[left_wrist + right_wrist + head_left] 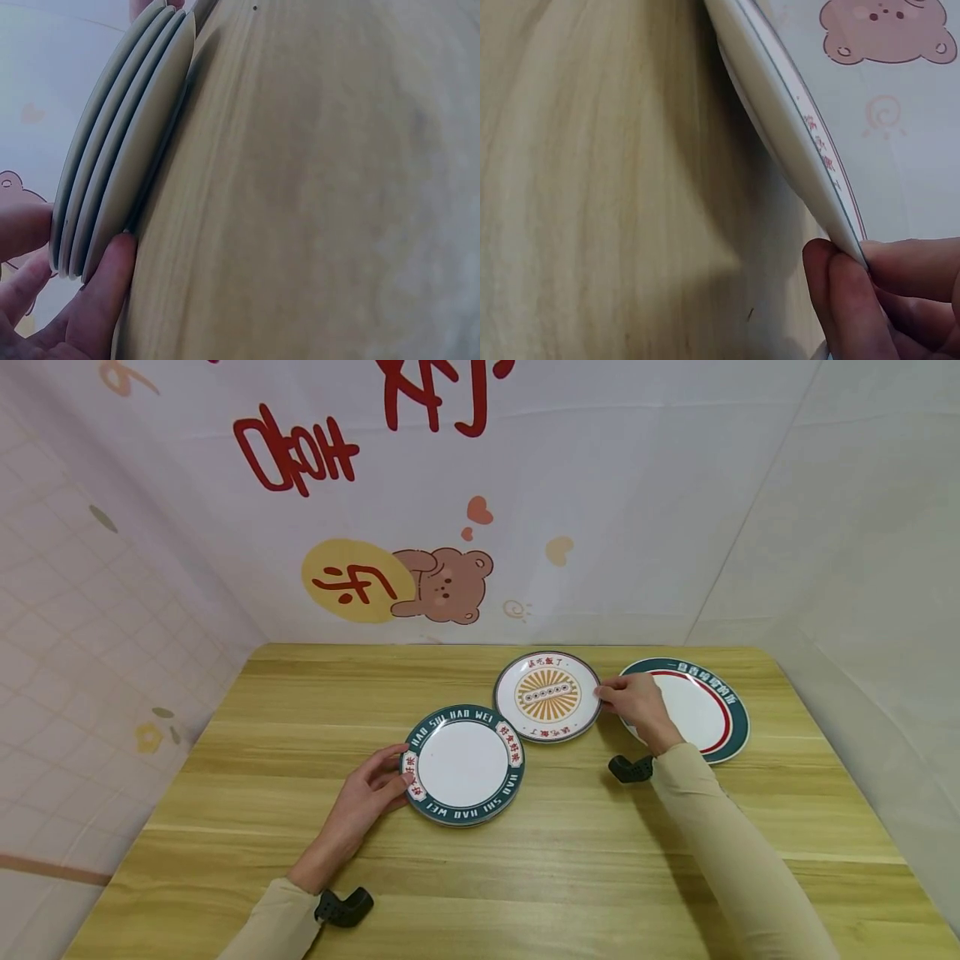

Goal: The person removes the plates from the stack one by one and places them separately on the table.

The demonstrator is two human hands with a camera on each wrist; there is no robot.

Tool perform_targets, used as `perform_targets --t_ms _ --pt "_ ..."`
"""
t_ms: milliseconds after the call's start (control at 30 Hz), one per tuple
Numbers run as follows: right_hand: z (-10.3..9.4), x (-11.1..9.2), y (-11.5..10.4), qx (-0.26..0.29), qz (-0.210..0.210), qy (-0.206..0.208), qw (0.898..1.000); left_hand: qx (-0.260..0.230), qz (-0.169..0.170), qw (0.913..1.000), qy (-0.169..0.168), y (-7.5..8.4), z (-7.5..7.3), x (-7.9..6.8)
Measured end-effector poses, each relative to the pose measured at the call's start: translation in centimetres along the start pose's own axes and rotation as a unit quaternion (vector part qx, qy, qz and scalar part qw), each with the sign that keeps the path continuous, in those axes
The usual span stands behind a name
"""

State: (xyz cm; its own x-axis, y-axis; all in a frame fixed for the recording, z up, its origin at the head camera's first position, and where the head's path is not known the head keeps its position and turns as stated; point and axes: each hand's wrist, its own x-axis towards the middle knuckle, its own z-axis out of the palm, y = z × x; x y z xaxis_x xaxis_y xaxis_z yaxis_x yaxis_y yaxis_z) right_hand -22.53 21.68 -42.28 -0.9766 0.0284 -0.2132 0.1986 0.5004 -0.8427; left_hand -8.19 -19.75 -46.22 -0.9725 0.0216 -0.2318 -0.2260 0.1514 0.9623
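Note:
A stack of several plates (112,142) sits near the middle of the table, its top plate (462,765) white with a dark green lettered rim. At its left edge my left hand (369,789) grips the stack, fingers above and below the rims in the left wrist view. Just behind and right of the stack, my right hand (637,703) pinches the right rim of a white plate (547,697) with an orange sunburst. In the right wrist view this plate (795,142) is tilted over the table, casting a shadow, with thumb and fingers on opposite faces of the rim.
An oval-looking white plate (686,706) with a green rim and red line lies at the back right, partly behind the right hand. The wood-grain table (525,885) meets a printed cloth wall (615,510) at its back edge.

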Motion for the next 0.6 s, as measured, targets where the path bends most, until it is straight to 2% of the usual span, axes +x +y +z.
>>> perform_targets --t_ms 167,267,367,600 --pt "-0.04 0.15 -0.24 -0.069 -0.018 0.001 0.997 0.002 -0.003 1.0 0.004 0.12 0.07 -0.07" --pt "-0.16 0.25 -0.43 -0.125 -0.04 0.006 0.991 0.0 -0.004 1.0 0.004 0.15 0.09 -0.05" --pt "-0.14 0.3 -0.52 -0.159 -0.056 0.013 0.986 -0.001 -0.004 1.0 0.005 0.22 0.14 -0.08" --pt "0.15 0.32 -0.58 -0.174 -0.06 0.027 0.983 -0.002 -0.005 1.0 0.004 0.28 0.2 -0.24"
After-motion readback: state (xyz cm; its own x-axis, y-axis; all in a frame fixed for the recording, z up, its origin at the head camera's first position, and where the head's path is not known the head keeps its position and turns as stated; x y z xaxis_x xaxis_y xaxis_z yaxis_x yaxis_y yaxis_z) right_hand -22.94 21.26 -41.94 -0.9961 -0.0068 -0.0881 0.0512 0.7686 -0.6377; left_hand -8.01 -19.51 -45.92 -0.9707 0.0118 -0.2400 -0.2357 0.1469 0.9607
